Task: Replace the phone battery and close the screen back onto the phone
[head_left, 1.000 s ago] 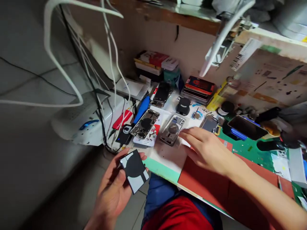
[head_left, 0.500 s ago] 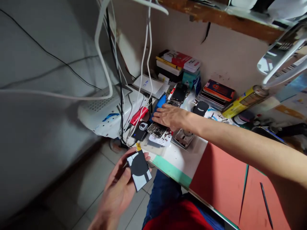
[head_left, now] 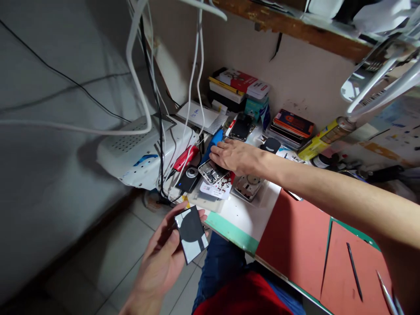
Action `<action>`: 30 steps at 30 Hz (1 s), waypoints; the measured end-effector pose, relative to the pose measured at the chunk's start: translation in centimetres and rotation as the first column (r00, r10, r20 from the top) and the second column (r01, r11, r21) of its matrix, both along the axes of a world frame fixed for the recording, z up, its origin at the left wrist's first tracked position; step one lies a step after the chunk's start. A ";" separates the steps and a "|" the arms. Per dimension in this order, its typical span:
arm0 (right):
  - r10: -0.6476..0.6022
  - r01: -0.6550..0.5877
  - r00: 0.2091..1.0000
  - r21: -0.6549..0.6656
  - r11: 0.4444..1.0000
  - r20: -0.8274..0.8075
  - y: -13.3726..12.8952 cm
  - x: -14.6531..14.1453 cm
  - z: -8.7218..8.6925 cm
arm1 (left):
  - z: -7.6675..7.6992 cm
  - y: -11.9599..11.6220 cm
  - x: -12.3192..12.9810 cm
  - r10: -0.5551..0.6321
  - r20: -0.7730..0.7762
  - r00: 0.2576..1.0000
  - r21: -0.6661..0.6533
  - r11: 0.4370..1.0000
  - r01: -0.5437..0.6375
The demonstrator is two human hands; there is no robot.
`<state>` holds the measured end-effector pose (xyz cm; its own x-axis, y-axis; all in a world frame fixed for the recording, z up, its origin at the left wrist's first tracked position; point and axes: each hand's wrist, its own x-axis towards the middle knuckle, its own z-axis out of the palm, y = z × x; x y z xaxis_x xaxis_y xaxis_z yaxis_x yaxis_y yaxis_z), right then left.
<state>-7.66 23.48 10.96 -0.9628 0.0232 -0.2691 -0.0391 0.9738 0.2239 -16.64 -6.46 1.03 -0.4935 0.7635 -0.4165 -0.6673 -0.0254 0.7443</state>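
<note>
My left hand (head_left: 160, 258) is closed around a flat phone battery (head_left: 191, 234), held above the floor in front of the bench edge. Its face is black and pale grey, with a yellow-orange tab at the top; the thumb presses on its near side. My right hand (head_left: 231, 155) reaches across the bench with its fingers bent over an opened phone (head_left: 211, 172), whose inner parts show. The fingertips' far side is hidden, but the phone looks gripped and slightly raised. A blue-handled tool (head_left: 213, 144) lies just beyond these fingers.
Beside the phone lie a black device with a dial (head_left: 189, 178), a red tool (head_left: 185, 157) and a phone back housing (head_left: 248, 187). White cables (head_left: 197, 78) hang in front. A yellow spray can (head_left: 324, 138) and stacked boxes (head_left: 241, 85) stand behind. A red mat (head_left: 295, 236) carries thin tools.
The right fingers have drawn in over the opened phone, which has shifted and tipped up a little. The left hand keeps the battery nearly still. The view has turned slightly to the right.
</note>
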 end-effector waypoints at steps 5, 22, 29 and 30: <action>-0.324 0.302 0.925 -0.137 0.944 -0.197 -3.5 8.8 2.0 | 0.7 0.2 0.0 -0.066 -0.026 0.997 -0.034 0.997 0.065; -0.989 0.962 -0.115 -0.258 -0.087 -0.095 -24.0 24.7 -8.8 | 1.0 3.0 5.3 -0.376 -0.010 0.927 -0.256 0.897 0.361; -0.970 0.940 0.198 -0.251 0.229 -0.143 -22.6 29.1 -6.4 | 1.0 2.8 5.8 -0.428 0.008 0.904 -0.272 0.869 0.414; -0.926 0.896 0.345 -0.239 0.374 -0.154 -21.8 29.9 -5.7 | 1.0 2.7 5.8 -0.423 0.011 0.906 -0.276 0.870 0.409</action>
<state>22.28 1.66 5.25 -0.3866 0.9150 -0.1156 0.9216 0.3880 -0.0115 -10.89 -3.76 2.08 -0.1793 0.7669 -0.6162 -0.5350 0.4496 0.7153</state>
